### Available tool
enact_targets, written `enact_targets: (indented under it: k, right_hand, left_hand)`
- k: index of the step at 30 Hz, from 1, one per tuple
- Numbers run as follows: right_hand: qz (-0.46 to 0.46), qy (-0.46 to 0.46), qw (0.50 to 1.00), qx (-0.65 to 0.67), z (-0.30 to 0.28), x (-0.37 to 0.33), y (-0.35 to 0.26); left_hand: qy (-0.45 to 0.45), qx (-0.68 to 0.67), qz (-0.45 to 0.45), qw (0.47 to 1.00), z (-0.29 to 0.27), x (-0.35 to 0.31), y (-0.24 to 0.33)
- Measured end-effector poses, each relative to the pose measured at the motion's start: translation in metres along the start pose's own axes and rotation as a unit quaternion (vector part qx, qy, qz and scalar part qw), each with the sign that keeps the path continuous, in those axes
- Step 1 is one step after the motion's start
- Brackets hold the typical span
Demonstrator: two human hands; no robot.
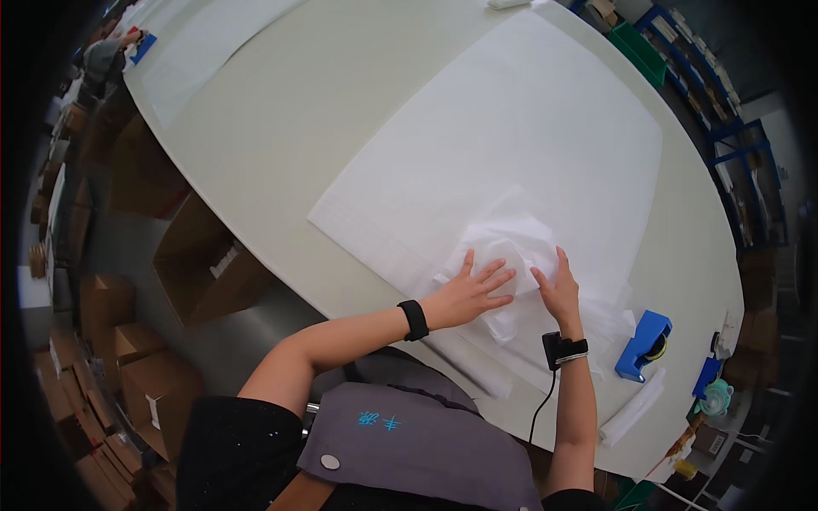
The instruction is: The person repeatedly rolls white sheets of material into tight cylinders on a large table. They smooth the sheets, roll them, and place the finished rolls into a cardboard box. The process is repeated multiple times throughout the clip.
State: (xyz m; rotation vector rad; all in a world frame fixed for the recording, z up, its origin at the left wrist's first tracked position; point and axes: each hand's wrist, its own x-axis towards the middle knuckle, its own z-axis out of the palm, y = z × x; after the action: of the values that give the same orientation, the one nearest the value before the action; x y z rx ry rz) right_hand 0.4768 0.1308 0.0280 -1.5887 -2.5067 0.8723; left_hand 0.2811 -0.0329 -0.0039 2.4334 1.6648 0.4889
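A crumpled bundle of thin white sheet material [514, 237] sits on the near part of a large white sheet [528, 128] spread over the table. Whether anything is wrapped inside the bundle is hidden. My left hand [473, 294] lies across its near left side with fingers spread, palm down. At the bundle's right side, my right hand [560, 294] touches it, thumb and fingers stretched out and apart. More creased white material [545, 345] lies below my hands, toward the table's near edge.
To the right stand a blue tape dispenser [643, 345] and a white roll [632, 409]. A turquoise object [714, 397] is near the right edge. Cardboard boxes [200, 260] stand left of the table [247, 162]. Far left, another person's hand [132, 37] shows by a blue object.
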Motion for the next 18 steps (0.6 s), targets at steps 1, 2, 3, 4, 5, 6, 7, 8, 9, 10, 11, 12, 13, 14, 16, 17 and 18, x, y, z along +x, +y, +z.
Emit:
enact_targets:
  k: [1,2,3,4,5,6,7,8,9,10,11,12,13,14,16,17,18]
  right_hand:
    - [0.006,0.034,0.998,-0.045,0.006,-0.005,0.003]
    - [0.010,0.067,0.994,-0.089,0.011,-0.009,0.005]
    - [0.010,0.055,0.995,-0.085,0.013,-0.014,0.010]
    - [0.009,0.043,0.996,-0.081,0.015,-0.019,0.016]
    - [0.009,0.030,0.996,-0.078,0.018,-0.021,0.020]
    - [-0.003,0.032,0.996,-0.083,0.023,-0.025,0.021]
    - [-0.015,0.033,0.995,-0.088,0.027,-0.028,0.021]
    - [-0.025,0.035,0.995,-0.093,0.031,-0.031,0.022]
    - [-0.026,0.036,0.994,-0.097,0.035,-0.034,0.019]
    - [-0.026,0.037,0.994,-0.101,0.040,-0.036,0.015]
    - [-0.024,0.038,0.994,-0.104,0.043,-0.039,0.013]
    - [-0.051,0.048,0.992,-0.106,0.046,-0.040,0.018]
    - [-0.073,0.062,0.989,-0.111,0.048,-0.039,0.026]
    - [-0.094,0.077,0.986,-0.117,0.051,-0.038,0.034]
    - [-0.108,0.086,0.985,-0.105,0.058,-0.035,0.035]
    - [-0.109,0.093,0.985,-0.100,0.059,-0.035,0.038]
    - [-0.120,0.086,0.986,-0.082,0.062,-0.032,0.042]
  left_hand:
    - [0.000,0.002,-0.005,1.000,0.003,0.001,0.005]
    - [0.001,0.004,-0.012,1.000,0.006,-0.001,0.011]
    - [-0.003,-0.001,-0.018,1.000,0.007,-0.004,0.018]
    - [-0.007,-0.006,-0.026,1.000,0.009,-0.008,0.025]
    - [-0.011,-0.012,-0.033,0.999,0.011,-0.013,0.033]
    - [0.002,-0.004,-0.051,0.999,0.015,-0.019,0.041]
    - [0.015,0.004,-0.069,0.998,0.020,-0.026,0.050]
    - [0.028,0.012,-0.085,0.996,0.025,-0.031,0.058]
    - [0.009,0.025,-0.114,0.993,0.022,-0.032,0.067]
    - [-0.011,0.038,-0.142,0.989,0.020,-0.032,0.076]
    - [-0.031,0.050,-0.168,0.984,0.018,-0.031,0.084]
    - [-0.023,0.001,-0.172,0.985,0.010,-0.024,0.088]
    - [-0.011,-0.051,-0.169,0.984,0.001,-0.012,0.086]
    - [0.000,-0.104,-0.164,0.981,-0.006,-0.001,0.084]
    - [0.027,-0.084,-0.160,0.983,0.000,0.007,0.075]
    - [-0.002,-0.083,-0.154,0.985,-0.002,0.008,0.072]
    - [-0.029,-0.078,-0.148,0.985,-0.006,0.009,0.068]
